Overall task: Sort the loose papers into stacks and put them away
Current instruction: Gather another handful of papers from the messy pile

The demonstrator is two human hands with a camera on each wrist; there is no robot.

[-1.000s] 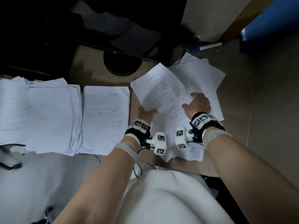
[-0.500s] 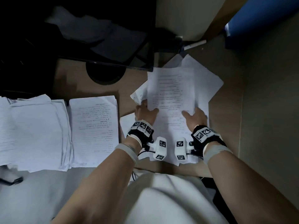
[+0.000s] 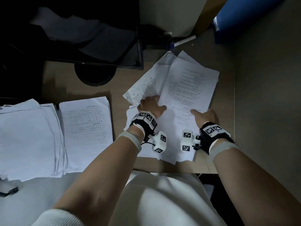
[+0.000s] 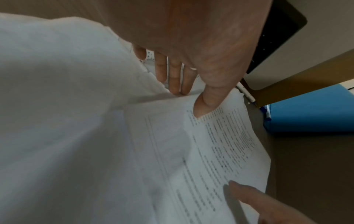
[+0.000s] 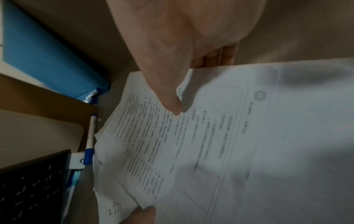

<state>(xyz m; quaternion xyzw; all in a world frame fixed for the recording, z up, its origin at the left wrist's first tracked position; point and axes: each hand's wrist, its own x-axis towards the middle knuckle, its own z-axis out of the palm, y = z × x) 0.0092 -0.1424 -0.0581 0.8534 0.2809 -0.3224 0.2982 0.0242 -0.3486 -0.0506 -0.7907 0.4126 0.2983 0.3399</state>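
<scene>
The brown wooden worktop (image 3: 187, 165) runs under everything, walled in by a tan partition (image 3: 267, 111) just right of the right hand. Away to the left of both hands lie two sorted stacks of white printed papers (image 3: 53, 136), side by side. A dark monitor (image 3: 97, 43) on a round black base (image 3: 95, 75) stands beyond the left hand, and a blue binder (image 3: 241, 18) leans in the far corner past the right hand. Directly under the hands sits the loose heap of white sheets (image 3: 156, 75), fanned unevenly. On top, the printed white sheet (image 3: 187, 88) is pinched at both near edges: the left hand (image 3: 150, 106) holds its left edge, thumb on top and fingers (image 4: 175, 75) tucked beneath, and the right hand (image 3: 206, 115) does the same on the right edge, thumb pressing the text. A white marker with a blue cap (image 3: 182, 41) lies beyond the heap, beside the monitor's corner.
</scene>
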